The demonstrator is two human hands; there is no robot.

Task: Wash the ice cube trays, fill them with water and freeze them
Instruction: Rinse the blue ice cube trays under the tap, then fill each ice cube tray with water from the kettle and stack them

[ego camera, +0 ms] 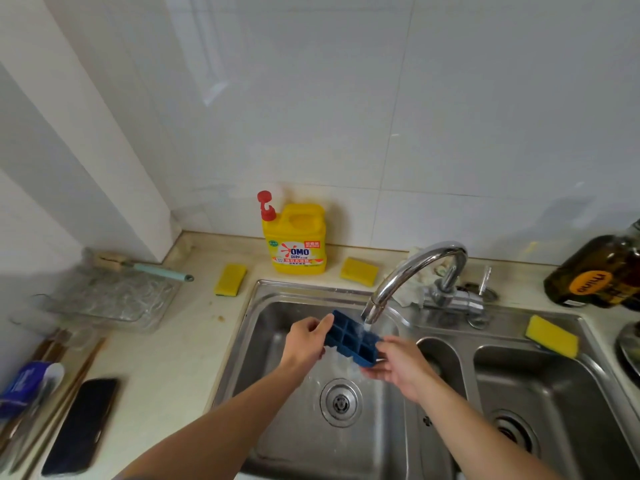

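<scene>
Head view: blue ice cube tray [351,341], grid of square cells, tilted under the curved chrome faucet [415,268], water running into it. My left hand [304,339] pinches its far end; my right hand [398,365] cups and grips the near end. Both are over the wet steel sink [266,341]. A yellow detergent jug [298,237] stands behind.

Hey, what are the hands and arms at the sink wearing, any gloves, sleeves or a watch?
Nothing shows. The left hand and right hand are ungloved, both forearms are bare to the frame's edge with no sleeve in view, and neither wrist carries a watch or bracelet.
</scene>
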